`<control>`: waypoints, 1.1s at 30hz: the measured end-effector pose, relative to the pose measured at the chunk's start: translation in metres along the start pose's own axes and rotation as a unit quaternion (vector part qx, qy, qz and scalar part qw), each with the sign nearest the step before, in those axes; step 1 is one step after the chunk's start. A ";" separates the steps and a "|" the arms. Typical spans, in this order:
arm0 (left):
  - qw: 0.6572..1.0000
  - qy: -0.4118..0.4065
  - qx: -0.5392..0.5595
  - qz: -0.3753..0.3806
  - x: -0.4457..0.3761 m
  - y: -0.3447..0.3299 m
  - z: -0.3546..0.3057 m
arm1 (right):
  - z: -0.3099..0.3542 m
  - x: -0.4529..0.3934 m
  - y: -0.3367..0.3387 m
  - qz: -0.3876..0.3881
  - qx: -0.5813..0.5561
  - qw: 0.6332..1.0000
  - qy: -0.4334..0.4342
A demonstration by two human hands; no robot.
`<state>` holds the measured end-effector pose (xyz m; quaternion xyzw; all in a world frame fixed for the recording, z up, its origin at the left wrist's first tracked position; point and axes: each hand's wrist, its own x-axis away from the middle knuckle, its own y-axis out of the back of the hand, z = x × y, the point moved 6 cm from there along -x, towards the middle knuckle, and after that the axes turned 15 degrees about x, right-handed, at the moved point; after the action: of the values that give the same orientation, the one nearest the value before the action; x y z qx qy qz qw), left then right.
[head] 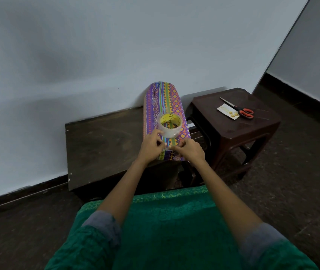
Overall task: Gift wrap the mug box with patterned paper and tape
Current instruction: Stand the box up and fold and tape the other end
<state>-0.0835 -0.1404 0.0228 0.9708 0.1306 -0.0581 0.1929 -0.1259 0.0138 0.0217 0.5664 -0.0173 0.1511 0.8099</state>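
Note:
The mug box (169,103), covered in bright patterned paper, lies lengthwise on a low dark table (104,145), its far end near the wall. A roll of clear tape (169,125) with a yellow core sits on top of the box. My left hand (154,146) holds the roll at its near left side and pinches the tape below it. My right hand (189,150) pinches the free tape end just right of the left fingers, over the box's near end.
A dark brown plastic stool (233,125) stands right of the table. On it lie red-handled scissors (238,110) and a small white card (228,112). A white wall runs behind. The floor is dark, and my green-clothed lap fills the foreground.

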 end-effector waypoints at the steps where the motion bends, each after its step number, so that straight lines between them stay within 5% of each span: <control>1: 1.000 0.008 -0.011 0.004 0.000 -0.001 0.000 | 0.000 0.000 0.000 -0.005 0.020 1.000 0.007; 9: 0.999 0.040 0.008 0.009 -0.002 0.006 0.000 | -0.001 -0.009 0.005 0.075 -0.049 0.996 0.031; 13: 0.982 0.089 0.097 -0.133 0.006 0.044 0.002 | -0.023 -0.013 0.030 -0.024 -0.225 0.973 -0.042; 16: 0.951 0.187 0.130 -0.211 0.009 0.060 0.023 | -0.022 -0.023 0.040 -0.059 -0.242 0.967 -0.056; 20: 0.911 0.343 0.201 -0.113 0.004 0.040 0.044 | 0.009 -0.034 0.034 0.001 -0.163 0.987 0.002; 25: 0.885 0.411 0.216 0.013 -0.002 0.024 0.034 | 0.017 -0.048 0.035 -0.024 -0.080 0.996 -0.010; 29: 0.909 0.364 0.201 0.043 -0.012 0.025 0.039 | 0.016 -0.056 0.037 -0.023 -0.066 0.997 -0.027; 33: 0.992 0.116 0.014 0.037 -0.003 0.036 0.031 | 0.016 -0.059 0.034 -0.038 -0.035 0.998 -0.030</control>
<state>-0.0780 -0.1855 0.0076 0.9777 0.1151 0.0603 0.1651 -0.1892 -0.0039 0.0469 0.5422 -0.0253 0.1021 0.8337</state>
